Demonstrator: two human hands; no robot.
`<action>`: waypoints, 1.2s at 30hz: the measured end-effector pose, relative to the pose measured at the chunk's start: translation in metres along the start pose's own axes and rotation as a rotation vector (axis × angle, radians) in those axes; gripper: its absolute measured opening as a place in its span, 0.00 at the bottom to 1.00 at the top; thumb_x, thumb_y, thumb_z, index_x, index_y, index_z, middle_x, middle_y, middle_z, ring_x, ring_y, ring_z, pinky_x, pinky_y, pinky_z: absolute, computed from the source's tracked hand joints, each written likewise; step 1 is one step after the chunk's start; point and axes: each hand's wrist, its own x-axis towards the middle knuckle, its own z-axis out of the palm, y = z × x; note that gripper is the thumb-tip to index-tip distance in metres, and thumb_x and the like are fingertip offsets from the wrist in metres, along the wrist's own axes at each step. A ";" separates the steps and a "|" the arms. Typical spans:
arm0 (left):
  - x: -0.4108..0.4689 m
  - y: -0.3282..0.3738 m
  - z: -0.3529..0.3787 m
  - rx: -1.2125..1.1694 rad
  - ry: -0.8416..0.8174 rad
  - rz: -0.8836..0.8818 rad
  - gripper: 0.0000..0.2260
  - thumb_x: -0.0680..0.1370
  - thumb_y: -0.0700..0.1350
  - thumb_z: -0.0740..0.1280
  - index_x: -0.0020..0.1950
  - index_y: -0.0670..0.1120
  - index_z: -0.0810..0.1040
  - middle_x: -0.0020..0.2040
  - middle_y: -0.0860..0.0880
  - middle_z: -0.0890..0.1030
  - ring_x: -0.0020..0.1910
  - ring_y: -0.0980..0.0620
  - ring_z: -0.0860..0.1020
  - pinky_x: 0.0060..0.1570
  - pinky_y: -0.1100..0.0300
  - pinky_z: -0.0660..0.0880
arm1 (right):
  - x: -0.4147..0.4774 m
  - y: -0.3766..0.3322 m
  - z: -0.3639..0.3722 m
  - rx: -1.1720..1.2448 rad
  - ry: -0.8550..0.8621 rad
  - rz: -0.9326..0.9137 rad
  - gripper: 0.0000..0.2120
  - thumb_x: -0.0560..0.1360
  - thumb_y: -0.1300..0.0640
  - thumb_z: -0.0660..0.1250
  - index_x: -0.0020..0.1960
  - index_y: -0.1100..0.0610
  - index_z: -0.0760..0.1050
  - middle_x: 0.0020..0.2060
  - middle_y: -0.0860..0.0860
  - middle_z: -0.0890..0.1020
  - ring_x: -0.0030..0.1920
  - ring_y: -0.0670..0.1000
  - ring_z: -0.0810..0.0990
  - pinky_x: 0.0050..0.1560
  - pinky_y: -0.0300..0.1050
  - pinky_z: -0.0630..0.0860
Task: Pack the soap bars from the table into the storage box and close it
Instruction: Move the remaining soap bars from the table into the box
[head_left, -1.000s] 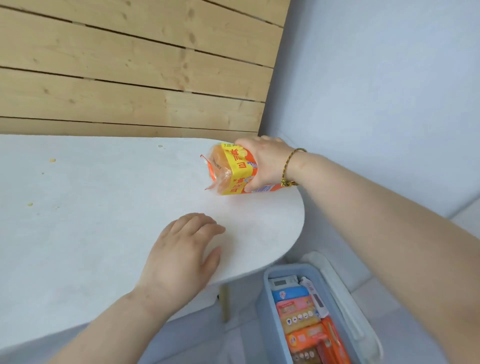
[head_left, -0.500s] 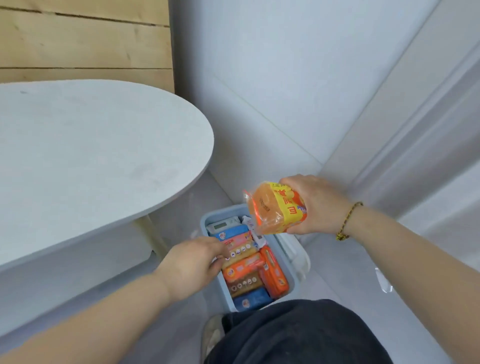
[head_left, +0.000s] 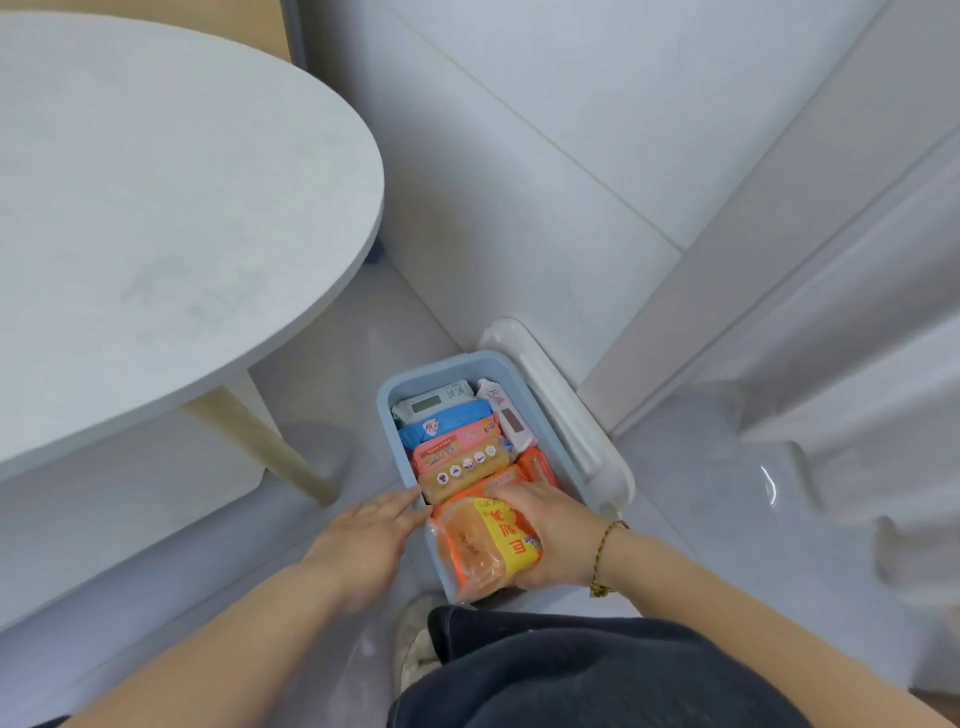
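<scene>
While my right hand (head_left: 558, 540) is clasped around the orange-and-yellow soap bar (head_left: 485, 543), fingers over its far edge and thumb beneath, that bar sits tilted at the near end of the storage box (head_left: 441, 366), resting on or just above the packs already there; I cannot tell whether it bears its full weight on them. A braided bracelet (head_left: 602, 558) circles the wrist behind the grip. Left of the grip, my left hand (head_left: 366, 538) lies flat and holds nothing, its fingertips (head_left: 413, 506) touching the left wall of the box. Beyond the grip, inside the box, packed bars lie in a row: an orange one partly under my fingers, then a tan bar (head_left: 460, 473), a pink bar (head_left: 452, 444), a blue bar (head_left: 447, 421) and a pale green-white bar (head_left: 434, 402) at the far end, with a white pack (head_left: 506, 415) standing along the right side. The white lid (head_left: 561, 410) stands off the box, against its right wall. The table (head_left: 156, 208) is well up and to the left of the grip. Below the grip, dark trousers (head_left: 571, 675) and a shoe (head_left: 415, 644) are visible.
</scene>
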 end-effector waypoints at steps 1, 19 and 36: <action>0.002 -0.001 -0.001 -0.001 0.011 0.005 0.25 0.81 0.38 0.51 0.76 0.53 0.49 0.78 0.52 0.45 0.77 0.52 0.47 0.74 0.58 0.47 | 0.005 0.002 0.000 -0.045 -0.034 0.011 0.36 0.68 0.53 0.73 0.70 0.50 0.58 0.68 0.51 0.69 0.69 0.52 0.66 0.73 0.51 0.62; 0.008 0.000 0.004 -0.009 -0.037 -0.017 0.24 0.82 0.49 0.51 0.76 0.54 0.44 0.77 0.53 0.41 0.77 0.52 0.47 0.75 0.57 0.46 | 0.025 0.015 0.025 -0.352 -0.097 0.093 0.37 0.73 0.49 0.66 0.74 0.50 0.49 0.75 0.52 0.54 0.75 0.55 0.50 0.76 0.53 0.45; 0.016 0.008 0.010 -0.040 -0.051 -0.059 0.25 0.81 0.53 0.50 0.76 0.53 0.42 0.77 0.53 0.38 0.77 0.51 0.48 0.74 0.57 0.49 | 0.010 0.019 0.047 -0.122 -0.013 0.323 0.28 0.80 0.47 0.50 0.76 0.54 0.47 0.77 0.50 0.49 0.77 0.50 0.47 0.76 0.48 0.47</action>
